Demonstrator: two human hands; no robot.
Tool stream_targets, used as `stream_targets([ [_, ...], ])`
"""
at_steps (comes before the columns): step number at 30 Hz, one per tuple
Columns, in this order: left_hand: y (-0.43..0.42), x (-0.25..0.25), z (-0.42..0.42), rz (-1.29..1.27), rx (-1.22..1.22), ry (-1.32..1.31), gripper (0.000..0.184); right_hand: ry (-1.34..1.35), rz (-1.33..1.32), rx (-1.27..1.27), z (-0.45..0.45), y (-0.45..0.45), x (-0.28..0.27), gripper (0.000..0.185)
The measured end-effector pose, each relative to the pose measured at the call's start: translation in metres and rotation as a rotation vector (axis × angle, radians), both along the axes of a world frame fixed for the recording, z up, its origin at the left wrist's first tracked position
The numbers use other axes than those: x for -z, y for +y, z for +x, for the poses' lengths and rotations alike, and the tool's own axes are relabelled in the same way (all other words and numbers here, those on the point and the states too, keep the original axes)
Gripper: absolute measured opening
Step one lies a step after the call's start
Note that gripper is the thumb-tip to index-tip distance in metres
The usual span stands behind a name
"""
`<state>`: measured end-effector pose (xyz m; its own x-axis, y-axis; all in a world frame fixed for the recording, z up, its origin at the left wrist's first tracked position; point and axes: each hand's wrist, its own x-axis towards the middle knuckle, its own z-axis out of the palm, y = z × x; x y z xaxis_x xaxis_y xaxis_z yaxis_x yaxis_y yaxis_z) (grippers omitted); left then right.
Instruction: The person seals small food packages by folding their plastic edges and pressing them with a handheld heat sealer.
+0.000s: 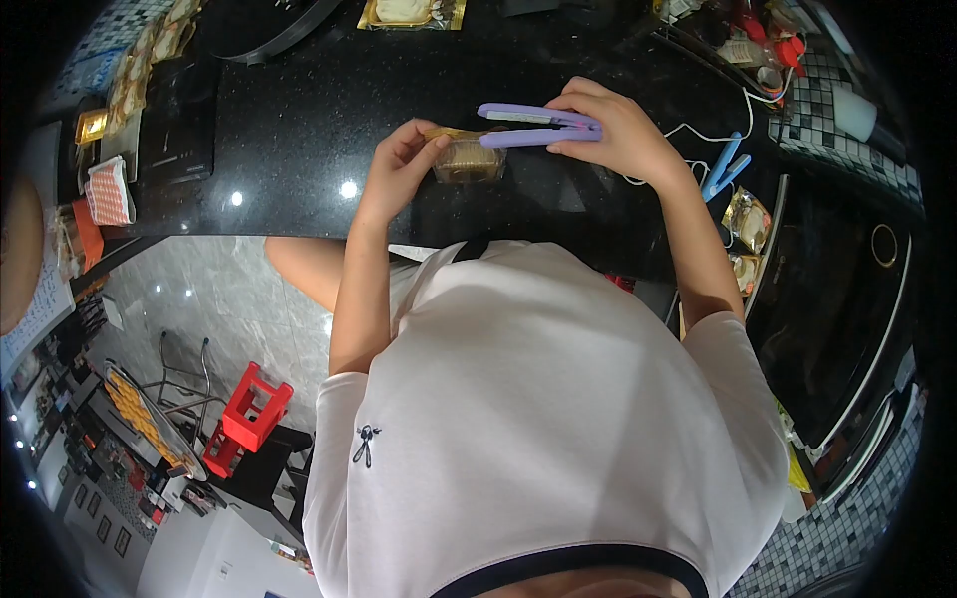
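Observation:
In the head view, my left hand (407,164) pinches the left edge of a small clear and gold package (469,159) on the black counter (299,130). My right hand (613,130) is wrapped round the hinge end of a purple clamp-like tool (533,138). The tool's two arms point left and stand apart. Its lower arm's tip is at the package's top right edge; whether the two touch I cannot tell. What lies inside the package is hard to make out.
A white cord (688,130) runs behind my right hand, near a blue clamp-like tool (725,167). Gold packages (748,219) lie at the right. A black round pan (269,40) and another gold package (411,12) are at the back. A checked packet (110,191) stands left.

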<state>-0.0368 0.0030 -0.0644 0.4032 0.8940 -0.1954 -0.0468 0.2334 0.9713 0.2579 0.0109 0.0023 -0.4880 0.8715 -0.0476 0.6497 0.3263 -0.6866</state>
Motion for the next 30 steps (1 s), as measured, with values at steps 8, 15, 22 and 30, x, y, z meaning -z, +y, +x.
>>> stream_targets([
  [8, -0.002, -0.004, 0.004, -0.017, -0.065, -0.051, 0.011, -0.064, 0.081, -0.052, -0.002, -0.003, -0.004, 0.029],
  [15, 0.000, 0.007, 0.009, -0.005, -0.123, -0.045, 0.012, -0.058, 0.105, -0.001, -0.001, -0.009, 0.011, 0.036],
  [22, 0.001, 0.005, 0.014, 0.003, -0.116, -0.051, 0.013, -0.060, 0.142, -0.034, -0.015, -0.004, 0.008, 0.035],
  [30, 0.002, 0.017, 0.015, -0.020, -0.109, -0.127, 0.013, -0.110, 0.144, -0.009, -0.019, -0.008, 0.003, 0.027],
])
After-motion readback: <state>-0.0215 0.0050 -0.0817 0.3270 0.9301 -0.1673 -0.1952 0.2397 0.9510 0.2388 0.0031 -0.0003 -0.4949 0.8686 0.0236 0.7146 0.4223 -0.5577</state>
